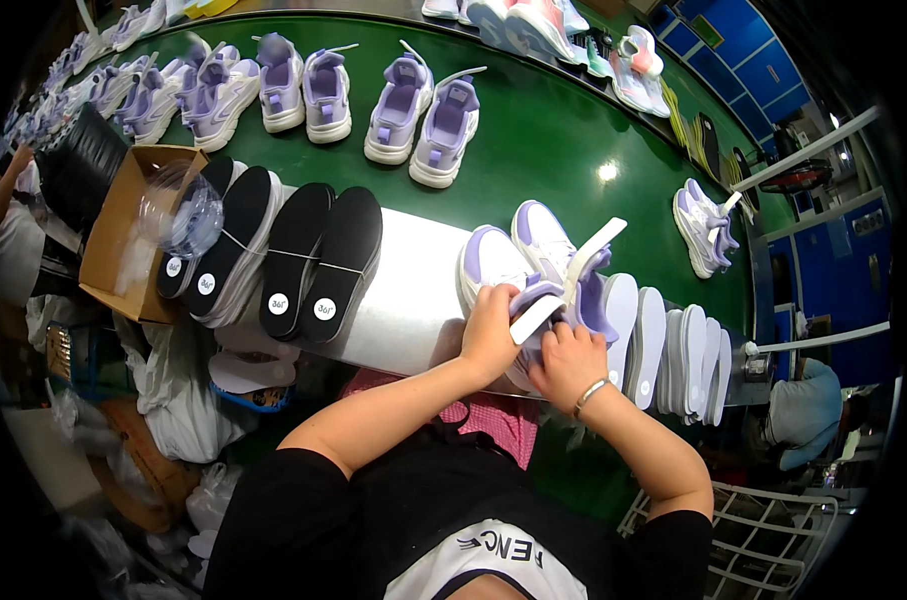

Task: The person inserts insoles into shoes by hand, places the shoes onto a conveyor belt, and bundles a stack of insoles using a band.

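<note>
At about five o'clock from the middle of the view, the person's left hand (490,335) is curled around the heel of a white and lilac shoe (493,262), gripping it against the white ledge (403,290) at the near edge of the green belt (553,140). The right hand (565,362) is closed low on a second shoe of the pair (545,240), which lies just beside the first at its two o'clock, and a white shoehorn-like strip (591,250) pokes up out of that shoe. A silver bracelet (589,395) sits on the right wrist. At three o'clock from the hands stands a row of pale insoles (673,355) on edge, touching one another. At nine o'clock lie black insoles (308,255) with round white stickers, bundled in stacks, and beyond them an open cardboard box (123,235) with clear plastic inside. Up at twelve o'clock more lilac shoes (423,115) wait in pairs on the belt, well apart from the hands
</note>
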`<state>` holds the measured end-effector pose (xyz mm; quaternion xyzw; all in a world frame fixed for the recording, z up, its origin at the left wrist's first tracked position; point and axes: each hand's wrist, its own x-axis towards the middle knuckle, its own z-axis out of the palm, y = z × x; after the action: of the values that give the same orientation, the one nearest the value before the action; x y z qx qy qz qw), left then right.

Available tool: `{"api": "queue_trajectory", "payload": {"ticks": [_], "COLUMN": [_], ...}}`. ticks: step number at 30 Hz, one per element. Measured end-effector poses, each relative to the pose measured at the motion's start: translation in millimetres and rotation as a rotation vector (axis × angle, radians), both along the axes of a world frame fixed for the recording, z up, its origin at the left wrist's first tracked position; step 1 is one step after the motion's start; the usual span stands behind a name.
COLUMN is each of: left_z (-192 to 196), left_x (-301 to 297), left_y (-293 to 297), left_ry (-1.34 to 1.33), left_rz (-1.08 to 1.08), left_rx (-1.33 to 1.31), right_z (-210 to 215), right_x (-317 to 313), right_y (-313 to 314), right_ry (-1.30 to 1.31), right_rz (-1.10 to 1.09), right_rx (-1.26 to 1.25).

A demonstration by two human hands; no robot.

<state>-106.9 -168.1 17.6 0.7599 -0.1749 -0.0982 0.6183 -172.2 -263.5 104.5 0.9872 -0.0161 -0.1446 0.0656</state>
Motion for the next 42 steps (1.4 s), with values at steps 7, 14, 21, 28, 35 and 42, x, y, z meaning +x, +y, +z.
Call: {"api": "queue_trajectory", "payload": {"ticks": [7, 14, 21, 28, 35, 42], "left_z": [-2.1, -2.1, -1.8, 1.4, -7.7, 2.4], "left_x": [-11.0, -17.7, -14.0, -18.2, -18.2, -15.4], "left_y": [9.3, 1.1, 1.7, -2.0, 1.9, -3.0], "left_ry": [-0.012, 0.014, 0.030, 0.063, 0.120, 0.117], "left_rz": [-0.057, -0.070, -0.057, -0.056, -0.080, -0.074], "left_rx": [0.002, 0.009, -0.043, -0.015, -0.022, 0.052], "right_z": [43.1, -28.3, -52.0, -68.9, -28.0, 9.7], "right_x": [-18.3, -14.2, 17.5, 31.5, 35.8, 19.0], "right_y": [-6.7, -17.7, -17.5, -13.5, 4.5, -9.0], "right_ry": [0.287, 0.017, 0.333, 0.470, 0.724, 0.824], "right_rz": [-0.052, 0.118, 0.010, 0.411, 0.342, 0.028], "right_rx": [-0.022, 0.120, 0.258, -0.012, -0.221, 0.088]}}
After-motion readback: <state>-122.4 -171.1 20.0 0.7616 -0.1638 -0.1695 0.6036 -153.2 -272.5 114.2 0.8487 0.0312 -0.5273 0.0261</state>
